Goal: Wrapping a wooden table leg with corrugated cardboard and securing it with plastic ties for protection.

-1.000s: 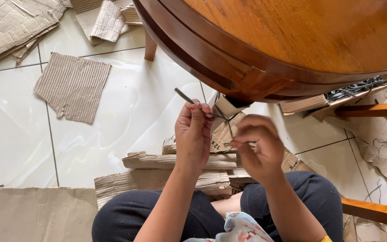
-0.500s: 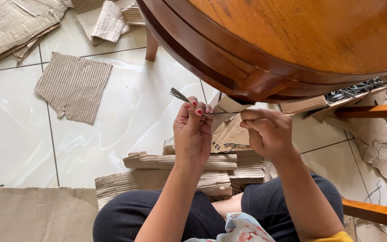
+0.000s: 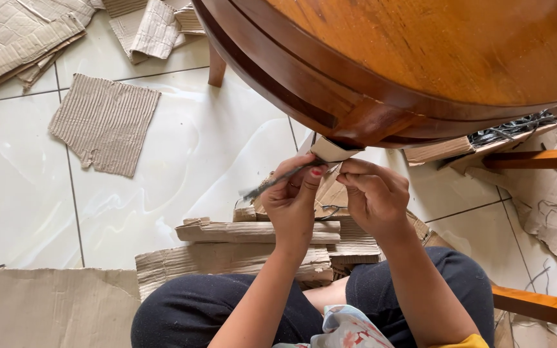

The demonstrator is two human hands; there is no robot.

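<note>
Folded tan cardboard scrap partly hidden under round brown wooden table edge. Left hand curled shut around thin dark metal rod; right hand pinches the scrap, both raised above stacked corrugated cardboard strips

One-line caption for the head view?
Both hands, left hand and right hand, pinch a cardboard piece under a round wooden table.

Left hand and right hand raised together, fingers pinched.
</note>
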